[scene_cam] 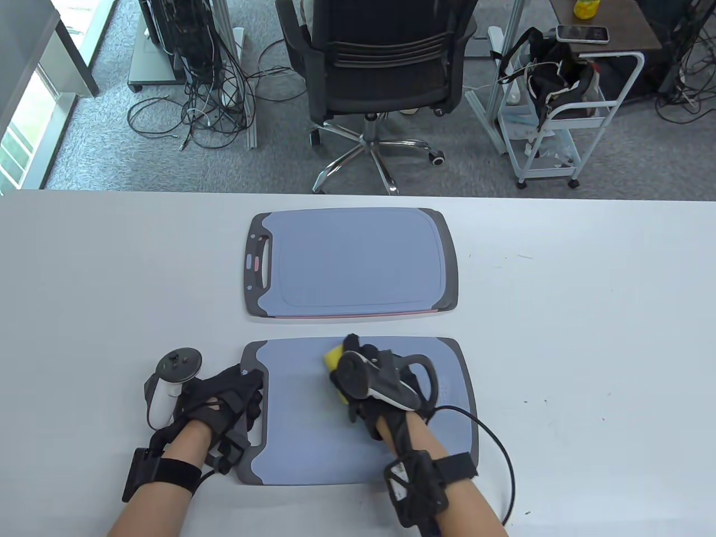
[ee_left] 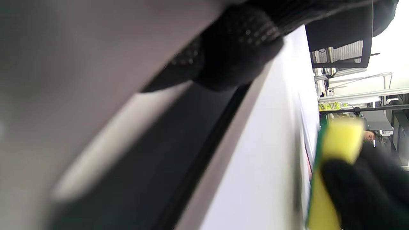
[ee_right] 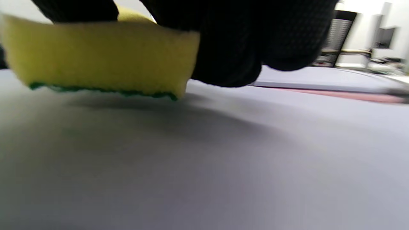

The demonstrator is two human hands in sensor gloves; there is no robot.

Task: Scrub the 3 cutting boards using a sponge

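Observation:
A grey-blue cutting board (scene_cam: 302, 430) with dark ends lies near me. My right hand (scene_cam: 349, 366) grips a yellow sponge (scene_cam: 334, 357) on the board's far middle part. In the right wrist view the sponge (ee_right: 99, 54) has its green side down on the board (ee_right: 204, 159). My left hand (scene_cam: 246, 394) rests flat on the board's dark handle end at the left; its fingertips (ee_left: 236, 54) press that edge. Further back lies a second blue board (scene_cam: 358, 260), stacked on another whose pink edge (ee_right: 345, 95) shows underneath.
The white table (scene_cam: 587, 313) runs wide on both sides of the boards. Beyond its far edge stand an office chair (scene_cam: 386, 67), a white trolley (scene_cam: 559, 117) and floor cables (scene_cam: 196, 112).

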